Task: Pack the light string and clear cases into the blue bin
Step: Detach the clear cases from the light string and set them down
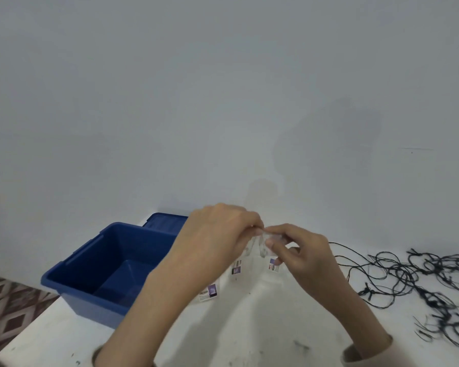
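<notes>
Clear plastic cases point(261, 247) are pinched by fingers of left hand point(217, 234) and right hand point(305, 251) beside the blue plastic bin point(90, 295); tangled black light string point(421, 276) lies rightward on the white surface point(249, 329).

Both forearms are reaching forward and converging at centre. The left hand point(217, 231) is arching knuckles-up, its fingers curling down and pinching a clear case point(263, 243). The right hand point(300, 250), slightly lower, is meeting it fingertip to fingertip, thumb and forefinger pinching the same case. A beige sleeve point(366, 350) is covering the right arm near the elbow.
</notes>
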Tool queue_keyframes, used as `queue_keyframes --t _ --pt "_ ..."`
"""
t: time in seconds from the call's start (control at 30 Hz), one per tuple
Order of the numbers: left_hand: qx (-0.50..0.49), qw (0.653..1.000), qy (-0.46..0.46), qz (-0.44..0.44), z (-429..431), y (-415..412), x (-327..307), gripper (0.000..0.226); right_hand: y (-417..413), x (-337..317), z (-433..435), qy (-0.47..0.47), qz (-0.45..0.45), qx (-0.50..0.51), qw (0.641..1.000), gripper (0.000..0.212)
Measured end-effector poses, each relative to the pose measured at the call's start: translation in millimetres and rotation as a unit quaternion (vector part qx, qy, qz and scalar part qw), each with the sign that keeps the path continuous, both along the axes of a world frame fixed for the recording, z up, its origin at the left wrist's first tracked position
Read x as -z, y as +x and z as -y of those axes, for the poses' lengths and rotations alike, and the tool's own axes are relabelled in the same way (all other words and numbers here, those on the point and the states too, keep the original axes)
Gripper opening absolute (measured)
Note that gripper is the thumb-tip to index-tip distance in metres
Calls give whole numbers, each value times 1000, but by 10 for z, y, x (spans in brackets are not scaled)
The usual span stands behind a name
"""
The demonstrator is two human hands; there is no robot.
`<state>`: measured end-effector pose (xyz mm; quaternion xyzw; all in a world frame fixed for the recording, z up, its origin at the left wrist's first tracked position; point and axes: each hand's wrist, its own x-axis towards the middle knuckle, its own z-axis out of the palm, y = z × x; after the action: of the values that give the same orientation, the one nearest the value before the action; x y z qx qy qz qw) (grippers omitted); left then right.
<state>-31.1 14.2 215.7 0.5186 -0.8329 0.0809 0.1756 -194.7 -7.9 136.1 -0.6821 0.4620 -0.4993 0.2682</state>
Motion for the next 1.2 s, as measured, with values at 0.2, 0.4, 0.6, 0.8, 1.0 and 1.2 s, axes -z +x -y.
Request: queue_keyframes --t 0.2,0.4,0.6,0.8,1.0,1.2 --pt "86 938 186 -278 425 135 148 10 -121 -89 -74 110 59 -126 984 15" --pt "94 822 329 -456 455 134 523 21 -103 -162 -115 163 253 -162 940 14" --pt "88 741 361 -559 194 -102 818 21 -35 -146 -51 155 353 -60 921 16" --pt "35 838 307 -450 48 -200 805 29 -14 -105 -19 88 301 44 949 13" --pt "-20 989 5 -144 -71 -210 567 24 -10 -30 -16 46 106 80 990 17" --pt "109 985 -129 -45 201 -78 524 10 -82 -58 -7 82 15 -17 996 18"
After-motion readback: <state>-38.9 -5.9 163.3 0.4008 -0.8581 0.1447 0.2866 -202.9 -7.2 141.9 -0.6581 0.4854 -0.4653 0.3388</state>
